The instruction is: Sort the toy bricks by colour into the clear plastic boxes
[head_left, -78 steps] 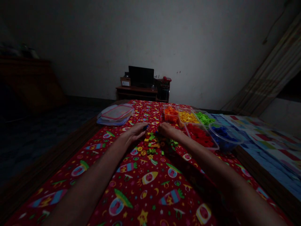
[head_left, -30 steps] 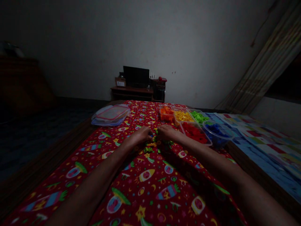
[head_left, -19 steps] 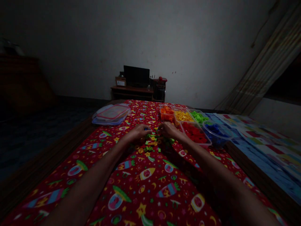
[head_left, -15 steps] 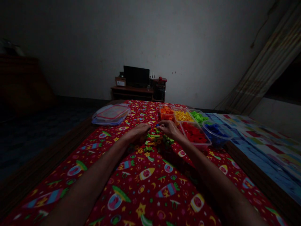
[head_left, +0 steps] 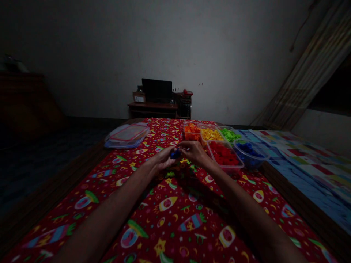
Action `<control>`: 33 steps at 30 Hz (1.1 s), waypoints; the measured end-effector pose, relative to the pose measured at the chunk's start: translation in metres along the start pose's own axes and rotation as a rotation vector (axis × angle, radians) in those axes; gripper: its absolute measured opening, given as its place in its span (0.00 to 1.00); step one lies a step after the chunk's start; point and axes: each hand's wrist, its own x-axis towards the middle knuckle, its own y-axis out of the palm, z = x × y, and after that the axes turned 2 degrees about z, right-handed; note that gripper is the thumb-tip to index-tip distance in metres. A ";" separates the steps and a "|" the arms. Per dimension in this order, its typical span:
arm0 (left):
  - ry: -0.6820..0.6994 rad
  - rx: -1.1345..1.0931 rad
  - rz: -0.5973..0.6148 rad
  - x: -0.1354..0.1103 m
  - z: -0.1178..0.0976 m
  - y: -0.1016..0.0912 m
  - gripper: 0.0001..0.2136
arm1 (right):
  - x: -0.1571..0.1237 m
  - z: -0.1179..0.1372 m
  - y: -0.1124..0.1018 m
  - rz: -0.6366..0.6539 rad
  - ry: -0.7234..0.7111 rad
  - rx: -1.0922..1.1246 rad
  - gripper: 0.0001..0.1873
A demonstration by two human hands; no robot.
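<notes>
My left hand (head_left: 163,159) is turned palm up above the cloth, its fingers curled around blue toy bricks (head_left: 174,154). From the right, my right hand (head_left: 194,150) meets it, thumb and fingertips pinched at the blue pieces; how many there are cannot be made out. Below both hands lies a loose pile of green and yellow toy bricks (head_left: 170,174), partly hidden by the hands and in shadow.
To the right stand clear plastic tubs of orange pieces (head_left: 192,131), yellow pieces (head_left: 211,134), green pieces (head_left: 229,135), red pieces (head_left: 223,154) and blue pieces (head_left: 247,149). Stacked plastic lids (head_left: 127,134) lie at the left on the red patterned cloth (head_left: 164,223).
My hands have come together over the pile. My left hand has turned palm up with the blue bricks in it, and my right hand has brought its fingertips to them.
</notes>
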 end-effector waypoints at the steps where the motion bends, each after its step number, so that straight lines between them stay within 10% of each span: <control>1: -0.010 -0.029 -0.026 0.001 0.000 0.000 0.11 | 0.000 0.001 -0.001 -0.038 0.044 0.038 0.10; 7: 0.141 -0.061 -0.198 0.007 0.004 0.007 0.14 | 0.000 -0.004 0.030 -0.301 0.380 0.717 0.11; 11: 0.404 0.315 -0.320 0.004 0.022 0.019 0.14 | 0.010 0.001 0.056 -0.363 0.718 1.375 0.14; 15: 0.560 0.732 -0.291 -0.001 0.035 0.029 0.16 | 0.020 0.008 0.057 -0.535 0.797 1.588 0.13; 19: 0.654 0.748 -0.237 -0.005 0.025 0.027 0.20 | 0.014 0.007 0.043 -0.432 0.826 1.676 0.14; 26: 0.850 1.029 -0.417 -0.005 -0.018 -0.022 0.20 | 0.003 0.009 0.008 -0.029 0.635 1.302 0.16; 33: 0.616 1.252 -0.462 0.015 0.003 -0.084 0.20 | -0.059 0.030 0.004 0.440 -0.052 0.050 0.17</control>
